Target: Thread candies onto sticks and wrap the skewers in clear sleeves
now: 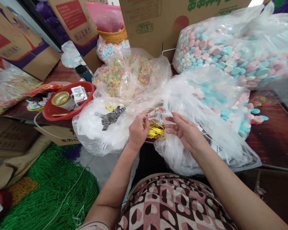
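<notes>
A small white packet with coloured print [158, 114] is held up between my hands at the table's front edge. My left hand [138, 130] is closed in a pinch at the packet's left side. Beside the packet's right edge is my right hand [186, 131], its fingers stretched out and apart; whether a fingertip touches the packet I cannot make out. Just below lies a pile of shiny gold twist ties [155, 130]. To the left sits a plastic bag of white stuff [91, 127] with a dark striped bundle [112, 116] on top.
Behind are a bag of colourful rings [112, 76] and a large bag of pastel discs [213, 54]. A smaller clear bag [206, 105] bulges at right, with loose discs [258, 118] beside it. A red basin [50, 113] stands left; green strands [69, 188] cover the floor.
</notes>
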{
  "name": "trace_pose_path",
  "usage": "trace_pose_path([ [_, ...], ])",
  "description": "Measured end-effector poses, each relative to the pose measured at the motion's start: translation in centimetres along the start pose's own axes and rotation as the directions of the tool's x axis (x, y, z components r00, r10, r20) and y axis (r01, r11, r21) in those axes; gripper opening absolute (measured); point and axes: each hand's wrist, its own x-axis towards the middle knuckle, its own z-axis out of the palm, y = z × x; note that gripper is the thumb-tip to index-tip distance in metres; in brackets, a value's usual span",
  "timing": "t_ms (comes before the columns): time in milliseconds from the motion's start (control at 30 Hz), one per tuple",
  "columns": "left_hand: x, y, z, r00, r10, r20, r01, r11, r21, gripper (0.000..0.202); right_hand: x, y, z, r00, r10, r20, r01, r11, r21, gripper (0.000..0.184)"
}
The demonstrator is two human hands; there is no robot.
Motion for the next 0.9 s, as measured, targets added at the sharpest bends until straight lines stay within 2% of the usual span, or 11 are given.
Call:
trace_pose_path([
  [133, -0.8, -0.6, 0.0, 0.98, 0.079, 0.183, -0.079, 0.997, -0.009, 0.013, 1.7, 0.8, -0.7, 0.964, -0.179, -0.195, 0.157, 0.98, -0.124, 0.029],
  [233, -0.8, -0.6, -0.2, 0.952, 0.056, 0.3, -0.047, 0.998, -0.036, 0.024, 2.2, 1.7, -1.2, 0.935, -0.259, -0.243, 0.211, 0.956, -0.206, 0.022],
  [367, 0.5, 0.8, -0.3, 0.951, -0.052, 0.306, 0.1, 0.984, -0.146, 0.029, 1.6, 2.3, -1.5, 0.905, -0.388, -0.174, 0.329, 0.898, -0.291, 0.018],
  [433, 1.5, 1.7, -0.2, 0.944, -0.065, 0.324, 0.133, 0.972, -0.192, 0.029, 1.1, 2.3, -1.6, 0.893, -0.436, -0.11, 0.383, 0.865, -0.324, 0.02],
  [600, 3.2, 3.0, 1.0, 0.879, -0.034, 0.476, 0.159, 0.961, -0.225, 0.043, 0.4, 2.2, -1.8, 0.875, -0.484, -0.02, 0.447, 0.822, -0.354, 0.026],
  [733, 3.5, 3.1, 1.9, 0.828, -0.001, 0.56, 0.253, 0.893, -0.372, 0.038, 0.1, 2.2, -1.5, 0.88, -0.474, 0.007, 0.441, 0.814, -0.379, 0.033],
  [833, 3.5, 3.0, 2.2, 0.798, -0.075, 0.598, 0.39, 0.82, -0.418, 0.029, 0.3, 2.2, -0.9, 0.901, -0.434, 0.015, 0.408, 0.834, -0.373, 0.047],
  [900, 3.7, 2.8, 2.3, 0.799, -0.138, 0.585, 0.438, 0.8, -0.409, 0.022, 0.7, 2.1, -0.7, 0.906, -0.423, 0.024, 0.403, 0.841, -0.36, 0.056],
])
